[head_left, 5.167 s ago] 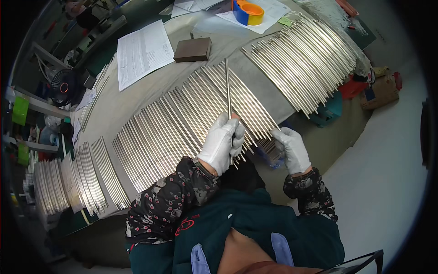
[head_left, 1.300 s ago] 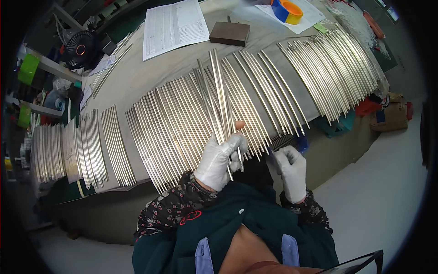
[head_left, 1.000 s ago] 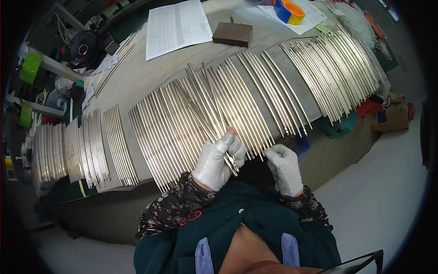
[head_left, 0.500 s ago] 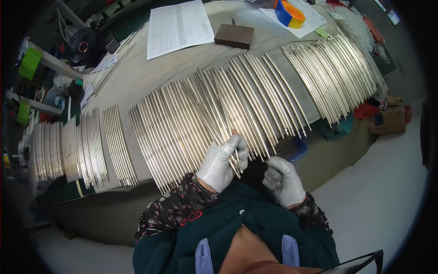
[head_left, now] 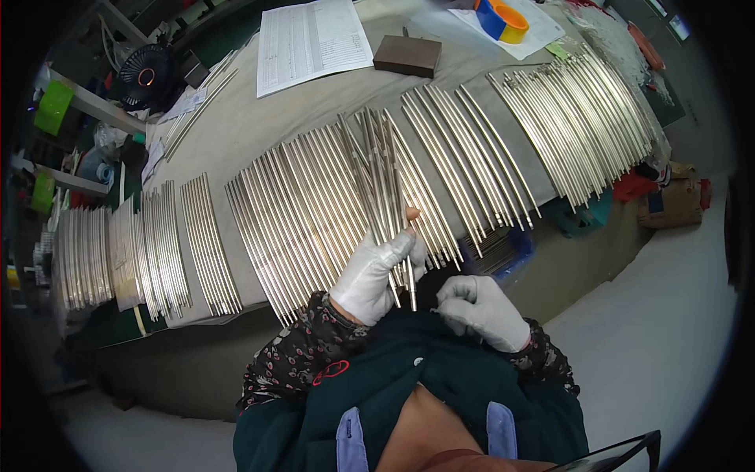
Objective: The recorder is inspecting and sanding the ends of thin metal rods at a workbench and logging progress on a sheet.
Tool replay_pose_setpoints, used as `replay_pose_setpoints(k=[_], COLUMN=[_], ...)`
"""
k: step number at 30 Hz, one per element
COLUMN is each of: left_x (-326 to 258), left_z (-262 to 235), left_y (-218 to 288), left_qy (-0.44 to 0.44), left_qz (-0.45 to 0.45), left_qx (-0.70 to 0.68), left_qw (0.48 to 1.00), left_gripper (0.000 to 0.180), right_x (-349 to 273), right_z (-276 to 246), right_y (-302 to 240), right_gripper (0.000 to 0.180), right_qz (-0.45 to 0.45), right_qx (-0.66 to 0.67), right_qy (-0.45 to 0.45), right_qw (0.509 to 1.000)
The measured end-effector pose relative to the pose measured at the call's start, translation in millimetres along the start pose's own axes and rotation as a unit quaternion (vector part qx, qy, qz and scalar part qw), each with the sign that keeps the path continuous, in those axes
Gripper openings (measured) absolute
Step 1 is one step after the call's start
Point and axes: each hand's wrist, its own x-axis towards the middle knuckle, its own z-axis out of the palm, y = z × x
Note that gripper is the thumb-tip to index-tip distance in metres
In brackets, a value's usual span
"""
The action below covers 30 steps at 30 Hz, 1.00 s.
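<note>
Both my hands wear white gloves, with bare skin showing at one left fingertip. My left hand (head_left: 370,275) is closed around a bundle of thin metal rods (head_left: 381,177), their lower ends sticking out below the fingers. The rods slant up and away over a long row of similar metal rods (head_left: 291,216) on the table. Close by on the right, my right hand (head_left: 484,311) is held in front of my dark green top, its fingers curled in and no rod visible in them. A smaller group of rods (head_left: 472,157) lies beyond it on the cloth.
More rods (head_left: 578,126) lie at the right and others (head_left: 208,244) at the left. A printed sheet (head_left: 313,47), a brown block (head_left: 406,55) and a blue-and-orange tape roll (head_left: 503,22) sit at the back. A black fan (head_left: 145,76) stands far left. A blue container (head_left: 515,256) is below the table edge.
My right hand has moved left and down, away from the rod ends. The bundle in my left hand now stands more upright and looks fuller. A wider gap shows among the rods right of it.
</note>
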Motion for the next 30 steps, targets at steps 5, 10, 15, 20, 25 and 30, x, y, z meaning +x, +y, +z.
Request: replay_pose_setpoints(k=[5, 10, 15, 20, 25, 30], left_x=[-7, -7, -11, -7, -7, -7], left_z=[-16, -22, -23, -26, -23, -24], left_y=[16, 14, 12, 8, 9, 7], left_qy=[-0.054, -0.033, -0.025, -0.044, -0.027, -0.033], left_qz=[0.026, 0.057, 0.038, 0.037, 0.030, 0.048], left_qx=[-0.011, -0.022, -0.069, -0.054, -0.012, -0.021], left_qw=[0.998, 0.998, 0.997, 0.997, 0.999, 0.998], left_gripper=[0.030, 0.027, 0.028, 0.025, 0.023, 0.024], right_x=[18, 33, 37, 40, 48, 49], right_z=[-11, -12, -8, -2, 12, 13], right_y=[41, 43, 52, 61, 41, 36], right_gripper=[0.023, 0.024, 0.024, 0.033, 0.031, 0.024], right_qz=[-0.039, -0.053, -0.091, -0.132, -0.071, -0.054], right_qx=[0.054, 0.107, 0.180, 0.247, 0.169, 0.094], right_qy=[0.210, 0.180, 0.196, 0.192, 0.156, 0.166], right_qw=[0.975, 0.976, 0.960, 0.941, 0.971, 0.980])
